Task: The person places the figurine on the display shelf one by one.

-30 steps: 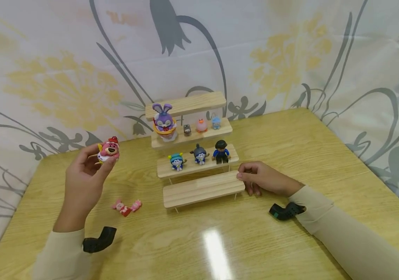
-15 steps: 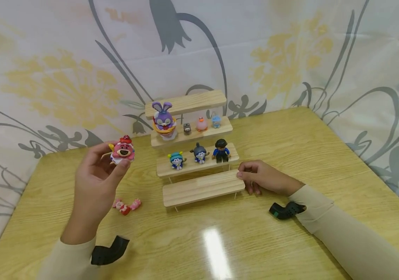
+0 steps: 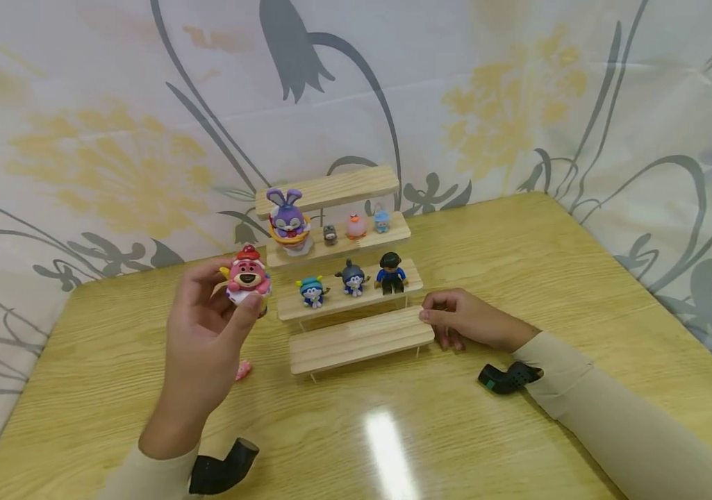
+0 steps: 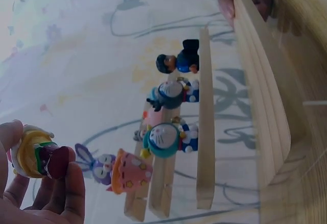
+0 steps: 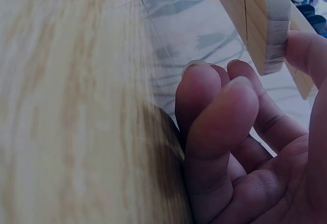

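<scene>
In the head view my left hand (image 3: 205,340) pinches a pink bear figurine (image 3: 248,278) with a red top and white base, just left of the stepped wooden display stand (image 3: 362,340). The left wrist view shows the bear figurine (image 4: 38,155) from its yellow, green and dark red side, between thumb and fingertips. My right hand (image 3: 471,319) holds the right end of the stand's lowest step, thumb on its corner. In the right wrist view, the other fingers (image 5: 222,117) curl below that step (image 5: 276,25). Part of a small pink figurine (image 3: 243,370) shows beside my left wrist.
A purple rabbit figurine (image 3: 289,222) and several small toys stand on one step. Below them sit a teal-hatted figurine (image 3: 312,292), a grey-hooded figurine (image 3: 353,278) and a black-haired figurine (image 3: 391,273). A patterned cloth (image 3: 487,90) hangs behind the wooden table (image 3: 487,444).
My left hand has carried the bear figurine rightward to the stand's left side, and now covers most of the small pink figurines on the table. My right hand has stayed at the lowest step.
</scene>
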A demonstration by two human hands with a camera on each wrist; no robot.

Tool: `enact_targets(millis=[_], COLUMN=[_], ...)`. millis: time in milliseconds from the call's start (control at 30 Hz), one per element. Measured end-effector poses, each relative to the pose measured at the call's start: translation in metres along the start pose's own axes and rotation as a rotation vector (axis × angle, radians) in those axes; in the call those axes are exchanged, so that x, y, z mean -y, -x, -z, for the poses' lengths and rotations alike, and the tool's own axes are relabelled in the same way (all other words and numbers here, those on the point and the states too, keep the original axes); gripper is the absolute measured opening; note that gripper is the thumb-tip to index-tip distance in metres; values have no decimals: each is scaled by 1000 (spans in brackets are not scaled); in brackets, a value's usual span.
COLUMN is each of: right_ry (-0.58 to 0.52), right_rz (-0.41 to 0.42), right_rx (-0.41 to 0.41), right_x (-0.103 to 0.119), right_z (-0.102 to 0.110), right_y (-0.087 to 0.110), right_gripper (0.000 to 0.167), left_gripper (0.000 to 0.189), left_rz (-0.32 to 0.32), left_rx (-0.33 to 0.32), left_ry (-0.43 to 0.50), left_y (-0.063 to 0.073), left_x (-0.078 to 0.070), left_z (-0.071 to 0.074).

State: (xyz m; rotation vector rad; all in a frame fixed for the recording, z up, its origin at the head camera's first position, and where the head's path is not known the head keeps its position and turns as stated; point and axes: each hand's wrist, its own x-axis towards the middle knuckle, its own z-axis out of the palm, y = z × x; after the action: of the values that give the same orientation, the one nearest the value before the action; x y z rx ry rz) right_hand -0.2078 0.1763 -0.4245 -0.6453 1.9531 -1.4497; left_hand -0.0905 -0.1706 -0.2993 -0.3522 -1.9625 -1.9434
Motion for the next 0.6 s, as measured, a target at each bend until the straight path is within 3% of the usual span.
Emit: enact_targets(millis=[267, 600], right_ry=[-12, -15], right_rz=[2, -2], right_rx=[5, 3], right_x=[0, 0], right_z=[0, 0], right_y=[-1, 0], right_gripper=[29, 29], left_gripper=[40, 45], left_rz=[14, -61], left_rx=[16, 48], left_ry=[-105, -217], left_y=[2, 3], left_x=[2, 16], left_z=[-23, -48])
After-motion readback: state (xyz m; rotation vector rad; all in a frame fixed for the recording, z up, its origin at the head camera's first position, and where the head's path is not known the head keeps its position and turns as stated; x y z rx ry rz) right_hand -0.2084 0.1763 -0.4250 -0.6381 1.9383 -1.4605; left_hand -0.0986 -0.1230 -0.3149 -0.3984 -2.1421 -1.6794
